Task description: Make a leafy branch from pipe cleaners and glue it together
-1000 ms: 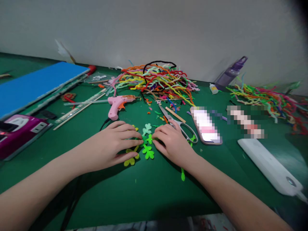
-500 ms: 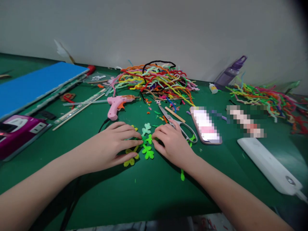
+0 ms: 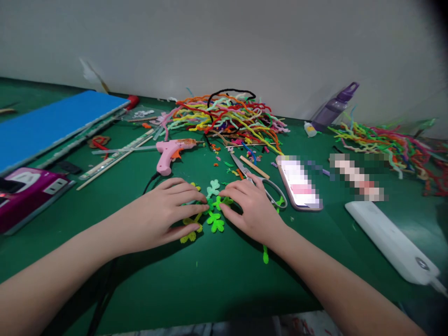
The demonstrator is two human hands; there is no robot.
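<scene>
A cluster of leaf-shaped pipe-cleaner pieces lies on the table between my hands: a pale mint leaf (image 3: 213,188) on top and a bright green leaf (image 3: 215,223) below. My left hand (image 3: 171,212) reaches in from the left, fingers stretched and parted, with its fingertips touching the cluster's middle. It partly covers yellow-green leaves (image 3: 189,236). From the other side, my right hand (image 3: 247,205) rests curved at the cluster, its thumb and forefinger apart with green pipe cleaner showing in the gap. Scissors (image 3: 275,192) lie partly under this hand. A green strip (image 3: 265,255) pokes out below its wrist.
Behind the hands sit a pink glue gun (image 3: 170,154) and a heap of coloured pipe cleaners (image 3: 227,114). A phone (image 3: 300,182) and a white power bank-like block (image 3: 390,240) are at right. A blue board (image 3: 63,123) and magenta device (image 3: 33,198) stand left.
My right thumb and forefinger have parted slightly and shifted a little left, showing more green pipe cleaner between them. My left hand has barely moved.
</scene>
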